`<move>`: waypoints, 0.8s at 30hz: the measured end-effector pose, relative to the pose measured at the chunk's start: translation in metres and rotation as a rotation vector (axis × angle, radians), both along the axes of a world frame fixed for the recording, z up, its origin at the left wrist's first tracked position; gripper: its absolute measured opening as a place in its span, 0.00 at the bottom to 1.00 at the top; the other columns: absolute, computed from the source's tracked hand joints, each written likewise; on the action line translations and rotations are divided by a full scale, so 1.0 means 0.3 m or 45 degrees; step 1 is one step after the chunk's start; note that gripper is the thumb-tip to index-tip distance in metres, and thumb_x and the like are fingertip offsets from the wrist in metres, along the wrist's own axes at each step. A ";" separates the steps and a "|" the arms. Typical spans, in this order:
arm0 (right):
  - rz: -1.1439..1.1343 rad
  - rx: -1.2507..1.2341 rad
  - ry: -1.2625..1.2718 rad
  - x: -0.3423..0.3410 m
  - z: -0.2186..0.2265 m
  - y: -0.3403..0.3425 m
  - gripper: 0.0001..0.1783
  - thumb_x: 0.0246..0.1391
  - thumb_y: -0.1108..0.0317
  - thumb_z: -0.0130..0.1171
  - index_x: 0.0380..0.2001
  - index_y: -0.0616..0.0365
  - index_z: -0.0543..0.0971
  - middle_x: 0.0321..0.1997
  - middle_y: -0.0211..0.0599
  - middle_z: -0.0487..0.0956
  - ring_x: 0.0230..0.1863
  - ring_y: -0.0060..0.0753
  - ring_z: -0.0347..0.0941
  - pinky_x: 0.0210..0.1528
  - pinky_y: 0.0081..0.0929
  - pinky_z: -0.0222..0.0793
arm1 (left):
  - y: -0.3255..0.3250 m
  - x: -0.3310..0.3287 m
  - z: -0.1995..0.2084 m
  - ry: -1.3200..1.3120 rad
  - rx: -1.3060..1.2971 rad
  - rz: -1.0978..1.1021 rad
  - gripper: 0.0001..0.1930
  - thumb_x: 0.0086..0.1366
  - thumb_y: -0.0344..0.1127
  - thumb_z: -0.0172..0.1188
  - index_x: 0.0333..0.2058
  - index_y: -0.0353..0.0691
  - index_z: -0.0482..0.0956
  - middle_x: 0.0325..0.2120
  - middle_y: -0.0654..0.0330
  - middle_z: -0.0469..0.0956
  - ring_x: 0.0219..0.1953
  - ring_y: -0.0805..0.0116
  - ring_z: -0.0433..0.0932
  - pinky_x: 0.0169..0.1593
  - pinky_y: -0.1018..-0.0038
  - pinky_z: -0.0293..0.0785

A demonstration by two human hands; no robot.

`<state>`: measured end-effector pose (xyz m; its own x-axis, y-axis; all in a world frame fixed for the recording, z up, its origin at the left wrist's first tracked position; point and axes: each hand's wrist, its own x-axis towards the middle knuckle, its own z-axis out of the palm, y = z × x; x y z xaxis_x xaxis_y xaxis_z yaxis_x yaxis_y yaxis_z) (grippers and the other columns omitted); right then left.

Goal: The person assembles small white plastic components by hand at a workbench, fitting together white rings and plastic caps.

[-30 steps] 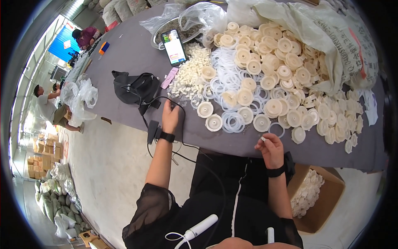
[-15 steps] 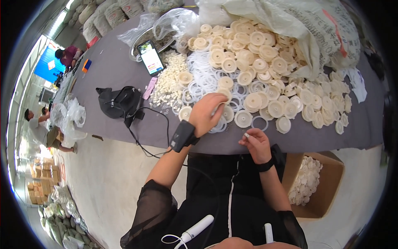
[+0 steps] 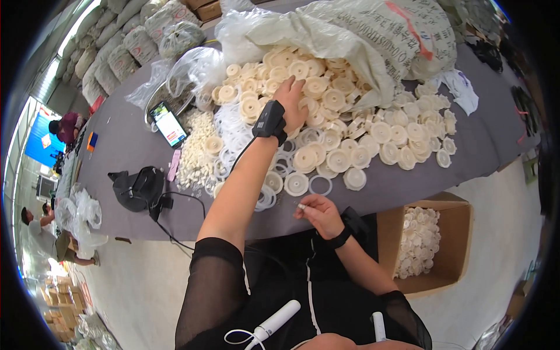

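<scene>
My left hand (image 3: 291,104) reaches onto the large pile of cream plastic discs (image 3: 333,100), its fingers stretched out and the thumb apart. Whether its fingertips touch a disc, I cannot tell. Near the table's front edge my right hand (image 3: 324,216) pinches a small white plastic piece (image 3: 301,206) between thumb and finger. Just beyond that hand lie a translucent ring (image 3: 320,185) and a pale disc (image 3: 296,184). Many more translucent rings (image 3: 230,125) are heaped left of the discs, partly behind my left forearm. Farther left is a heap of small cream pieces (image 3: 198,143).
A phone (image 3: 168,125) and a black cap-like item (image 3: 140,189) with a cable lie at the left. An open woven sack (image 3: 402,41) covers the pile's back. A cardboard box (image 3: 452,245) of pale parts stands at lower right. Other people (image 3: 41,227) are at far left.
My left hand has moved from the near rings and discs farther out onto the disc pile, its arm now extended. My right hand still pinches the small white piece. The whole view has shifted.
</scene>
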<state>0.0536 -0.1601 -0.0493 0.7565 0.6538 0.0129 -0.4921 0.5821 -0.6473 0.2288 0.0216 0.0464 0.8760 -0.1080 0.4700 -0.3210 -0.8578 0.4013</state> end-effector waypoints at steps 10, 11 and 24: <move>0.060 0.039 -0.017 0.005 0.005 -0.008 0.09 0.53 0.78 0.51 0.38 0.64 0.73 0.34 0.38 0.77 0.37 0.28 0.74 0.44 0.26 0.69 | -0.030 0.067 -0.002 0.146 0.384 -0.239 0.21 0.53 0.30 0.55 0.49 0.48 0.70 0.55 0.45 0.58 0.55 0.46 0.62 0.55 0.59 0.63; 0.065 0.035 -0.029 0.007 0.002 -0.010 0.09 0.53 0.78 0.51 0.39 0.64 0.73 0.34 0.37 0.77 0.37 0.28 0.74 0.44 0.26 0.69 | -0.023 0.043 0.001 0.091 0.360 -0.258 0.18 0.55 0.30 0.54 0.47 0.45 0.71 0.53 0.45 0.60 0.52 0.46 0.65 0.53 0.62 0.65; -0.059 0.030 0.106 0.038 0.028 0.020 0.09 0.54 0.77 0.50 0.39 0.64 0.73 0.35 0.40 0.76 0.37 0.32 0.73 0.45 0.29 0.69 | 0.038 -0.248 -0.051 0.332 -0.095 -0.184 0.13 0.59 0.38 0.54 0.40 0.39 0.76 0.45 0.42 0.69 0.49 0.44 0.68 0.51 0.63 0.66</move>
